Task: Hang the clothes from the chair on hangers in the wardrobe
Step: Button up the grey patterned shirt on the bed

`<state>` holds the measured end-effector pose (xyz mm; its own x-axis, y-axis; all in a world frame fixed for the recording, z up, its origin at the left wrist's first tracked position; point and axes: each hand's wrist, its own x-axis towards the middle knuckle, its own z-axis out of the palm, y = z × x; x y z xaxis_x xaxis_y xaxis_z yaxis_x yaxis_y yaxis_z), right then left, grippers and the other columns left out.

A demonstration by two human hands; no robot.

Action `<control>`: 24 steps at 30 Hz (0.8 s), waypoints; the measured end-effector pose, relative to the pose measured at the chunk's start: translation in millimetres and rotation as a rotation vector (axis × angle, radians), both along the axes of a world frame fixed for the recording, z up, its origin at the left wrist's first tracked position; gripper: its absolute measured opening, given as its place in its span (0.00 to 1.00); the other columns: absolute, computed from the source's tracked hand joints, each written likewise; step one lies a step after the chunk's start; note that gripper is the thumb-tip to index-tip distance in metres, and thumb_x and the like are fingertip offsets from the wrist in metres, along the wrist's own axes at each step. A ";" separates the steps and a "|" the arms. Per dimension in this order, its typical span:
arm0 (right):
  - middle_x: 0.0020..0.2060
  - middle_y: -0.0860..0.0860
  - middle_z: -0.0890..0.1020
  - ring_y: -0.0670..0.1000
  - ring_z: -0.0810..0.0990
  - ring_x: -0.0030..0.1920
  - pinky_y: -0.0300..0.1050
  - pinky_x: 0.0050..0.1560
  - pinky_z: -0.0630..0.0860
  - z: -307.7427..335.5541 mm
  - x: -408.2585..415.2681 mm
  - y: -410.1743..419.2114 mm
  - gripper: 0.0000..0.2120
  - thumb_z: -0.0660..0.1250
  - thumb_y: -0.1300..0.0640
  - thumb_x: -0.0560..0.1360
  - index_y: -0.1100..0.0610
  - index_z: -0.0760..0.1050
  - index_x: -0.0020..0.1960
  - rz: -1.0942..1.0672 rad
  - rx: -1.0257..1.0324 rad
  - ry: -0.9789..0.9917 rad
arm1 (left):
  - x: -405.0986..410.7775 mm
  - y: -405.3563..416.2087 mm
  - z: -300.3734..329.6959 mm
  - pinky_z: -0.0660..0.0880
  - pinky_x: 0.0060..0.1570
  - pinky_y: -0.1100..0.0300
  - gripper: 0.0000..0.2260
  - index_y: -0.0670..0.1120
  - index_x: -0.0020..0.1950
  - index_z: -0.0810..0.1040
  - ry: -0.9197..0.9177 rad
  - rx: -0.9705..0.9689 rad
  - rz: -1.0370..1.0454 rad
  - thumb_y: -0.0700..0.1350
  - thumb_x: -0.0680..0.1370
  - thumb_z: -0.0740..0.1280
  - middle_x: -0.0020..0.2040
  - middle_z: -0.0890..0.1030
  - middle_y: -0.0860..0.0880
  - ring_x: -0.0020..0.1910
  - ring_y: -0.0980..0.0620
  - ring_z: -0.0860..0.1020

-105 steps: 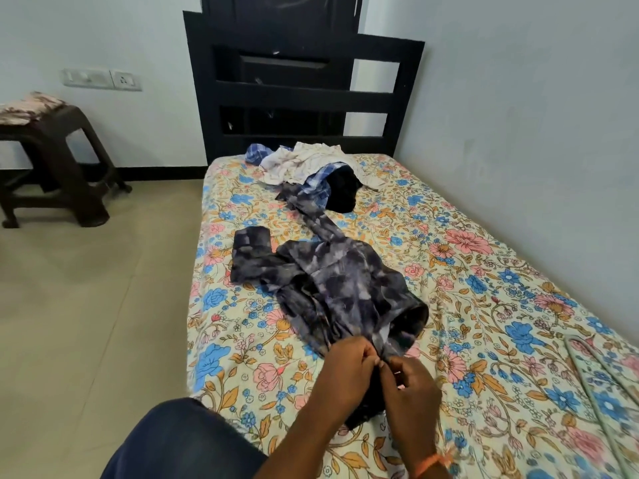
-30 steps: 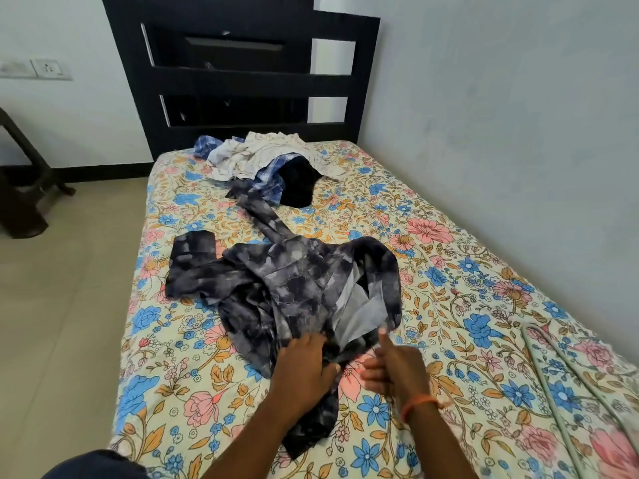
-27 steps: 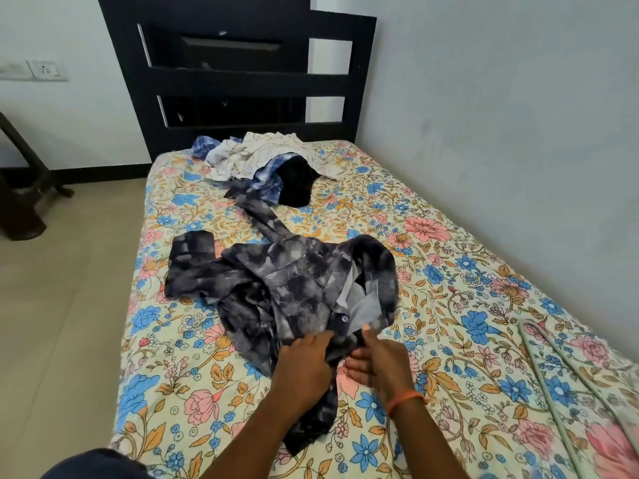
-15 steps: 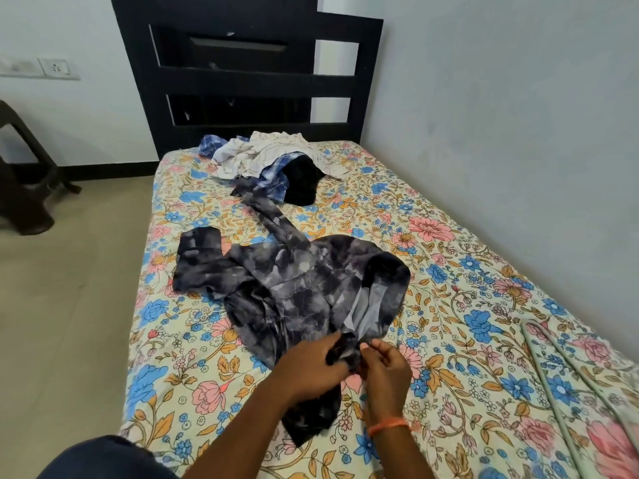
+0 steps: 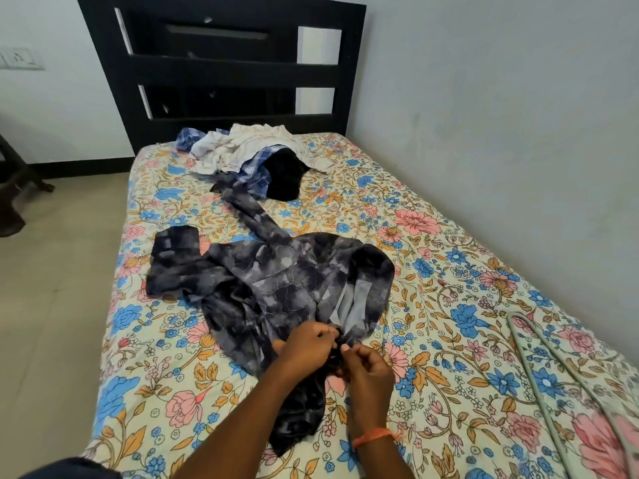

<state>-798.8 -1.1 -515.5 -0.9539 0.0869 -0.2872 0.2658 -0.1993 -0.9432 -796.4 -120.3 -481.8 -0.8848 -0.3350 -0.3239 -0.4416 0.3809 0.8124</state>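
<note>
Where both fists meet at lower centre, left hand (image 5: pixel 308 347) and right hand (image 5: pixel 367 370) pinch the dark patterned shirt (image 5: pixel 276 285), hiding its front edge; hanger (image 5: pixel 567 382) cut off lower right.

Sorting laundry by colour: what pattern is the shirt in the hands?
Dark navy with mottled grey blotches, like tie-dye: the shirt in the head view.

Both hands, left hand (image 5: pixel 306 347) and right hand (image 5: pixel 366 369), pinch the dark patterned shirt (image 5: pixel 276 281) on the floral bed (image 5: pixel 449 271); a clothes pile (image 5: pixel 249 150) lies near the headboard (image 5: pixel 224 70).
</note>
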 end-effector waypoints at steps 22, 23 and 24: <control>0.36 0.56 0.82 0.52 0.78 0.29 0.49 0.32 0.77 -8.2 8.6 -5.2 0.02 0.69 0.64 0.77 0.59 0.79 0.48 -0.036 0.141 0.140 | 12.8 4.5 -21.5 0.79 0.53 0.47 0.04 0.49 0.43 0.82 0.164 0.142 0.102 0.45 0.77 0.71 0.42 0.84 0.49 0.45 0.51 0.83; 0.37 0.57 0.82 0.52 0.78 0.29 0.49 0.32 0.77 -7.0 9.3 -4.8 0.02 0.69 0.65 0.77 0.59 0.78 0.48 -0.051 0.108 0.132 | 14.3 4.7 -22.3 0.79 0.53 0.46 0.04 0.50 0.42 0.82 0.169 0.142 0.112 0.45 0.77 0.71 0.42 0.84 0.51 0.44 0.51 0.83; 0.37 0.58 0.82 0.52 0.78 0.29 0.49 0.32 0.77 -6.1 9.8 -4.7 0.02 0.69 0.65 0.77 0.60 0.78 0.48 -0.060 0.092 0.129 | 15.0 4.6 -23.5 0.79 0.54 0.47 0.05 0.51 0.41 0.82 0.174 0.146 0.121 0.45 0.77 0.71 0.41 0.84 0.52 0.44 0.52 0.83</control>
<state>-789.0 -5.8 -521.6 -0.9747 0.1651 -0.1505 0.1312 -0.1227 -0.9837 -781.4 -115.7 -505.4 -0.8877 -0.4029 -0.2229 -0.3256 0.2069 0.9226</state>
